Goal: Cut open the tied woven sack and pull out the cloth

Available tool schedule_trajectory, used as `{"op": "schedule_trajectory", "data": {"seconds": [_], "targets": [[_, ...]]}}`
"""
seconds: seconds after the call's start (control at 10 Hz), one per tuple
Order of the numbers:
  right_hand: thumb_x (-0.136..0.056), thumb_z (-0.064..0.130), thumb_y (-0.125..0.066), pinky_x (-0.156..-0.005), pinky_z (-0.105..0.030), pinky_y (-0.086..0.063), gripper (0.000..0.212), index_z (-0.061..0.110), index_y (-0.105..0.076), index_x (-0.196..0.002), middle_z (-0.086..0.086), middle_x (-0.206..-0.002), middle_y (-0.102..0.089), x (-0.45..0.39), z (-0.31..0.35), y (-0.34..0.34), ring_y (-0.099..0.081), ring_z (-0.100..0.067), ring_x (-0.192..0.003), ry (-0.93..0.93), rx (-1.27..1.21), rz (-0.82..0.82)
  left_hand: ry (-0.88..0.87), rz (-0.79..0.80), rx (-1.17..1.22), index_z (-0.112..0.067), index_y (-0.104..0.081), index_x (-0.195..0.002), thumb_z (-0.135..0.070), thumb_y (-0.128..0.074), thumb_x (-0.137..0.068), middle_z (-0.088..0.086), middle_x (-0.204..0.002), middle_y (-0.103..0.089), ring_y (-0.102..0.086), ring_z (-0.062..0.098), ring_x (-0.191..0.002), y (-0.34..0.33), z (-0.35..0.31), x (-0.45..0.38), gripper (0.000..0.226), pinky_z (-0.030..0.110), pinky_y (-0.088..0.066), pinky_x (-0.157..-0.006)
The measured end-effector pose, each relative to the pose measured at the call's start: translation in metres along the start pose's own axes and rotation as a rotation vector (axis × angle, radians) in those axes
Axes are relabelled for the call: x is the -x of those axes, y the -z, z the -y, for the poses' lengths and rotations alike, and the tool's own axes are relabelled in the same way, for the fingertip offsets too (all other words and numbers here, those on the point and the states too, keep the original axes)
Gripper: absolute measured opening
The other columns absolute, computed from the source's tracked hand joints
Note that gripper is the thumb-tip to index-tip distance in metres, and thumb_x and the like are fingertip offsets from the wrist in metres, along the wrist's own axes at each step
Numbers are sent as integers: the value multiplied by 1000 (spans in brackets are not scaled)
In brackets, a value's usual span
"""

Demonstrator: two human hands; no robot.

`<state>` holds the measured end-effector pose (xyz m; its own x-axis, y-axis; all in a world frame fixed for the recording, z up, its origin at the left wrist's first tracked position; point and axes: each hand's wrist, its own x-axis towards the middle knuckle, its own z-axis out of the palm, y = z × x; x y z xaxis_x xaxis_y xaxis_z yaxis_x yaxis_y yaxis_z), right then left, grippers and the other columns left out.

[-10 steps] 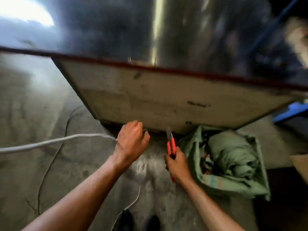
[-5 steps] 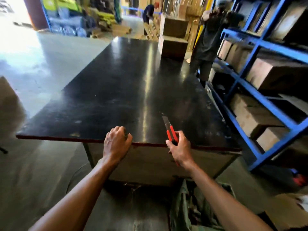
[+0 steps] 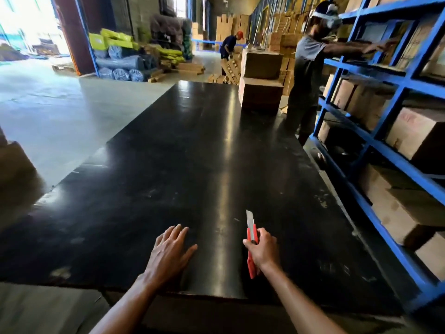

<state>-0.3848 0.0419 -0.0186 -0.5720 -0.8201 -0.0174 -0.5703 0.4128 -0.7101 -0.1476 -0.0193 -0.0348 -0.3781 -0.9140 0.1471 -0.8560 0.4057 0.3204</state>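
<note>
My right hand point(image 3: 263, 249) grips a red utility knife point(image 3: 251, 244) with its blade extended, pointing away from me just above the black table point(image 3: 183, 169). My left hand point(image 3: 168, 253) lies flat on the table near its front edge, fingers spread, holding nothing. The woven sack and the cloth are out of view.
Two stacked cardboard boxes point(image 3: 261, 78) stand at the table's far right corner. A blue shelf rack point(image 3: 395, 131) full of boxes runs along the right, with a person point(image 3: 310, 68) reaching into it. Another person point(image 3: 228, 45) bends over far back. Open concrete floor point(image 3: 57, 112) lies to the left.
The view has lifted from the floor and the green sack to the table top. Both hands rose from below the table edge onto its surface; the left hand now lies flat.
</note>
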Motion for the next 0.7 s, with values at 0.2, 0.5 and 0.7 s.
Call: {"op": "schedule_trajectory", "data": {"seconds": [0.2,0.5,0.7], "targets": [[-74,31,-68,-67,-38,-50,32,3,-57,-85,-19,-91,-69,-52,-7,-33,-65,-37,-85,-94,84,58,107,191,-25,-24,-16,-149,-84,-2,-65,9,-160,-11,-3,24,-147,-47,8,-33,105,38,-5,-118],[-83,39,-58,-76,-37,-48,40,7,-50,-108,-14,-110,-64,-58,-16,-53,-62,-34,-102,-18,359,204,115,234,-50,-27,-1,-149,-80,16,-64,4,-156,16,20,20,-142,-91,13,-41,101,32,16,-112],[-82,50,-56,-79,-34,-47,48,11,-52,-109,-8,-111,-60,-44,-16,-47,-61,-30,-103,-9,350,185,63,277,-24,-26,-13,-149,-77,-3,-68,4,-160,3,22,15,-136,-70,19,-30,96,24,14,-112]]}}
